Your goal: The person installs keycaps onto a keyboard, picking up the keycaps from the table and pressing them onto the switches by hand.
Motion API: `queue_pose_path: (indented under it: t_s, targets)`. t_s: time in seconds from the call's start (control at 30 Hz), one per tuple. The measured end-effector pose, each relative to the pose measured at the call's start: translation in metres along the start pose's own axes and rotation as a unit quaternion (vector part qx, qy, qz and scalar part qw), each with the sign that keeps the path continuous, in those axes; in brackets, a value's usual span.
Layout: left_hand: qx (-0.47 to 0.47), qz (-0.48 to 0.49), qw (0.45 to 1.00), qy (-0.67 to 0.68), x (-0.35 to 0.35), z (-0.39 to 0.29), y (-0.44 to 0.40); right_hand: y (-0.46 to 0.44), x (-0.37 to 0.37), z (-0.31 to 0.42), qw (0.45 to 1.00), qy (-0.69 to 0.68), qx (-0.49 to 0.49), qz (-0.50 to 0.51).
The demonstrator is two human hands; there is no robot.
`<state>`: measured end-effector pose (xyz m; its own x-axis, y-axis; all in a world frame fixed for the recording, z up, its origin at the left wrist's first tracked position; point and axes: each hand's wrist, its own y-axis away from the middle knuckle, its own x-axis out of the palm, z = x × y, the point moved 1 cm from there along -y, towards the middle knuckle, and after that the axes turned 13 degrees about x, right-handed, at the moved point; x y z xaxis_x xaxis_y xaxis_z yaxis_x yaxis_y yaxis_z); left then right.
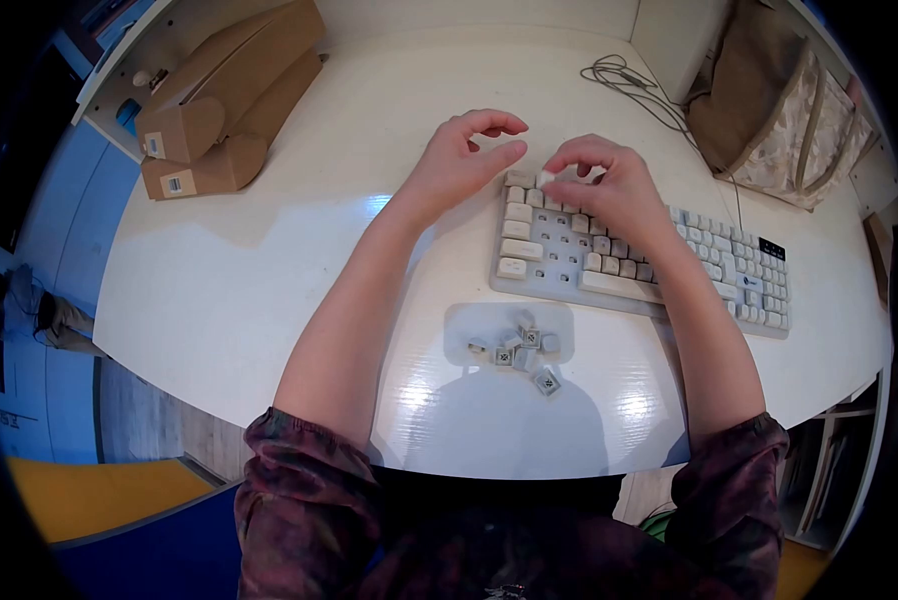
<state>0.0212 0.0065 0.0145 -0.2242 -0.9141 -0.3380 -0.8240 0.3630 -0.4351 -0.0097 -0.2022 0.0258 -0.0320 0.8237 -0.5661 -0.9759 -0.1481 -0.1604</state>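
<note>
White glare (pixel 419 390) spots the desk (pixel 219 300) nearer the body than the right hand (pixel 617 190), beside a soft shadow (pixel 529 440); a bluish glint (pixel 377 205) shines left of the left hand (pixel 459 160). Fisheye distortion bends the blackened edges.

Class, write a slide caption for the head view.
The right hand holds a keycap at a partly bare keyboard, the left hand open, loose keycaps lying nearby.
</note>
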Motion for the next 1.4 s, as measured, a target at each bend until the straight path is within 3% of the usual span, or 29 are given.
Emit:
queue_pose_path:
  t_s: [0.1, 0.27, 0.47, 0.87, 1.07, 1.4]
  targets:
    - [-0.027, 0.051, 0.998, 0.013, 0.001, 0.003, 0.002, 0.002, 0.000, 0.004, 0.993, 0.041, 0.076, 0.076]
    - [-0.061, 0.137, 0.981, 0.124, 0.006, 0.006, 0.007, 0.005, 0.001, 0.004, 0.993, 0.050, 0.049, 0.093]
    - [-0.036, 0.199, 0.978, 0.053, 0.010, 0.011, 0.006, 0.009, 0.001, 0.012, 0.991, 0.093, 0.041, 0.091]
    - [-0.077, 0.217, 0.967, 0.107, 0.010, -0.007, 0.008, 0.009, 0.000, 0.015, 0.991, 0.098, 0.044, 0.086]
    - [-0.070, 0.235, 0.969, 0.027, 0.008, -0.005, 0.004, 0.008, -0.001, 0.014, 0.991, 0.087, 0.044, 0.088]
    - [-0.062, 0.214, 0.974, 0.045, 0.010, 0.002, 0.006, 0.009, -0.001, 0.016, 0.987, 0.125, 0.035, 0.094]
